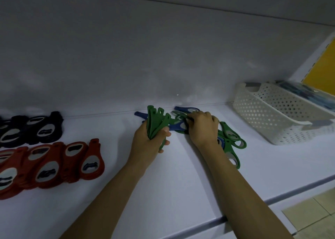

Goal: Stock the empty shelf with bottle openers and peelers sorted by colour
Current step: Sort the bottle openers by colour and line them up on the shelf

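Left hand [148,139] grips green openers [157,121]; right hand [203,128] reaches mixed pile [230,139].

Dim, bluish light; soft focus; edges warped.

Two hands meet on the shelf [163,180] between sorted rows and a basket [262,115].

The left hand [150,139] grips a bundle of openers [157,121] upright, just left of the right hand [203,128], which lies on a loose heap [231,139] and pinches one opener [178,114] at its far edge. Well left of the left hand sit a near row [50,164] and, behind it, a far row [32,128]; the basket stands well right of the right hand.
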A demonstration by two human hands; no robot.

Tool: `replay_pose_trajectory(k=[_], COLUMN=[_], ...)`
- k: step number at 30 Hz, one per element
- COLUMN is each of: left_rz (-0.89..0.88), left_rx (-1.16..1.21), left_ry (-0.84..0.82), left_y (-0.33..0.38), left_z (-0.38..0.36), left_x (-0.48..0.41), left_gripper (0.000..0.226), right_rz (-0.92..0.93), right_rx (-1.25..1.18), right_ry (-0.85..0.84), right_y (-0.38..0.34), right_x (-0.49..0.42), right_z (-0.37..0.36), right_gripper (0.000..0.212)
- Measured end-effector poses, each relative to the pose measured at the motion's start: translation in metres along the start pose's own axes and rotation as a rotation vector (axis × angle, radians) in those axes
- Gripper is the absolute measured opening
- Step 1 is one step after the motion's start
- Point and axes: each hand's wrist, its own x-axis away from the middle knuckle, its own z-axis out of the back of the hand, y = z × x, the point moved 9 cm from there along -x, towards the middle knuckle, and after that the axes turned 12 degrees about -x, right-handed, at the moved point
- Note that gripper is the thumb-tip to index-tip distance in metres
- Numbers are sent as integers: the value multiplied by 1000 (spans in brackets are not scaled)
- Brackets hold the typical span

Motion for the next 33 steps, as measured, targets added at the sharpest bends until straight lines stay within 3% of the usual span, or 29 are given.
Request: replay_pose_trajectory(k=[2, 5, 7, 10, 18, 20, 23, 26, 28, 29, 33], left_rz=[5, 19, 40, 68, -18, -74, -95, -129, -150, -156, -111], left_rx=[13, 31, 55, 93, 53, -5, -78, -167, -253, -283, -189], left_ry=[4, 20, 36, 73, 61, -5, -26, 24, 55, 65, -18], left_y=[0, 0, -2, -4, -1, 1, -3, -1, 2, 3, 6], left_z=[1, 3, 4, 8, 7, 1, -2, 3, 5, 5, -4], left_x=[0, -2, -3, -4, -7, -6, -6, -7, -7, -7, 1], left_gripper=[10, 8, 17, 27, 13, 13, 35, 35, 38, 40, 44], right_rz=[-9, -141, -267, -358, -212, -188, -221, -158, -115, -113, -90], right_rx=[-238, -945, -1217, -1426, -1627, -1596, -1495, -1320, -1272, -1273, -1269], right_ry=[138, 255, 227, 93, -348, -324, -233, -405, -496, -471, -255], right_y=[0, 8, 9, 0, -49, -52, -41, -60, -81, -87, -91], right_x=[4, 9, 11, 13, 24, 25, 22, 32, 39, 40, 38], right_z=[14, 25, 18, 7, -9, -10, -12, -26, -33, -31, -9], right_gripper=[20, 15, 20, 28, 11, 5, 28, 35, 22, 14, 37])
